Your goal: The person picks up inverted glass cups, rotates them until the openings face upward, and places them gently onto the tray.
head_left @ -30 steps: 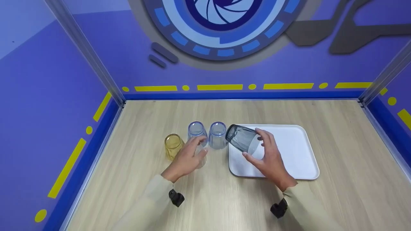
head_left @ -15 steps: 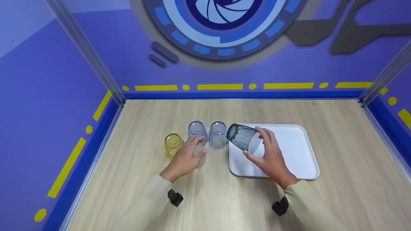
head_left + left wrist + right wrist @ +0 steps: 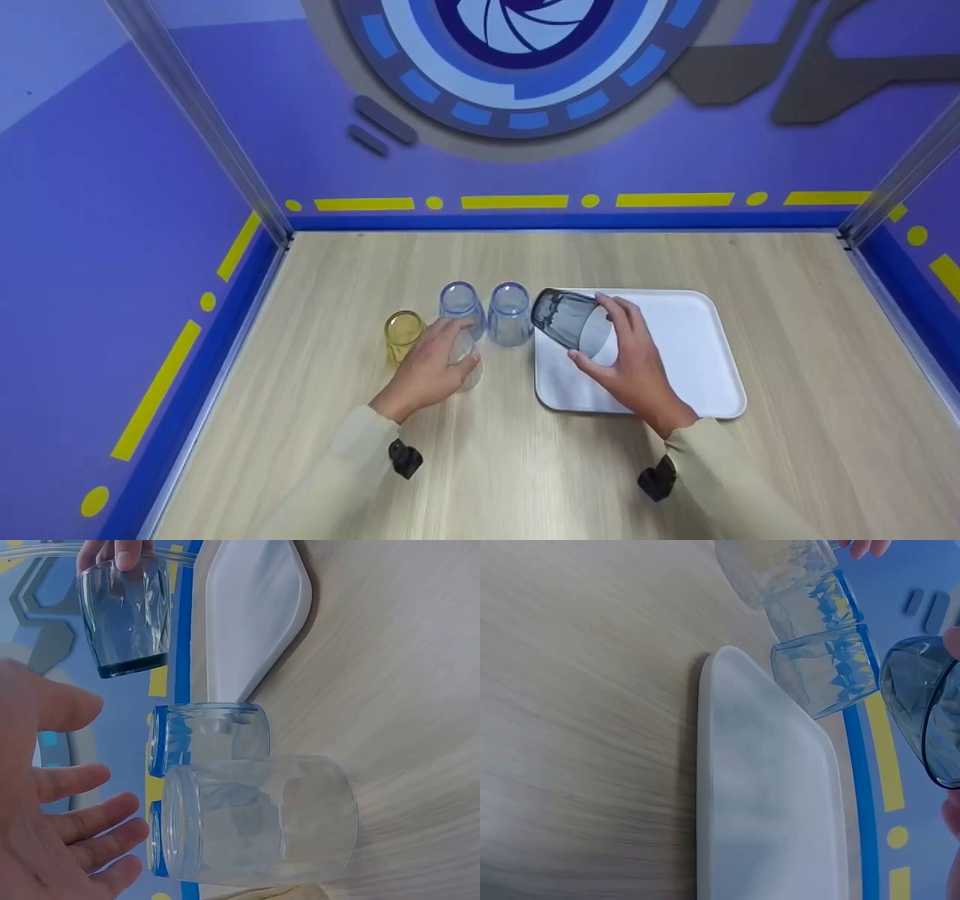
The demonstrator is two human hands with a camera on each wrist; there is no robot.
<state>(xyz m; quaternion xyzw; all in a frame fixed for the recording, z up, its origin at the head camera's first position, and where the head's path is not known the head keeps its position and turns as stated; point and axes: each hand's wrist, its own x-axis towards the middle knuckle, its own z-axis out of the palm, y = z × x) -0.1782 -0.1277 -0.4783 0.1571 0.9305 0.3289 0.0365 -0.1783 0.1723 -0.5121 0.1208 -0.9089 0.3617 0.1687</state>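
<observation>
My right hand [image 3: 636,367] grips a smoky grey glass [image 3: 562,321] near its open rim. The glass is held tilted above the left part of the white tray [image 3: 694,360], its base towards the upper left. My left hand [image 3: 429,369] hovers over a clear glass [image 3: 262,821], its fingers loosely spread and a gap showing in the left wrist view. That clear glass stands upside down, partly hidden by the hand in the head view. Behind it are two bluish upside-down glasses, a left one [image 3: 459,301] and a right one [image 3: 510,319].
A yellow glass [image 3: 403,334] stands upside down left of the others, partly covered by my left hand. The right bluish glass is close to the tray's left edge. Printed blue-purple panels [image 3: 360,172] wall the wooden table [image 3: 360,274] at the back and sides.
My left hand has shifted very slightly left over the clear glass. My right hand and the grey glass stay in almost the same place and tilt.
</observation>
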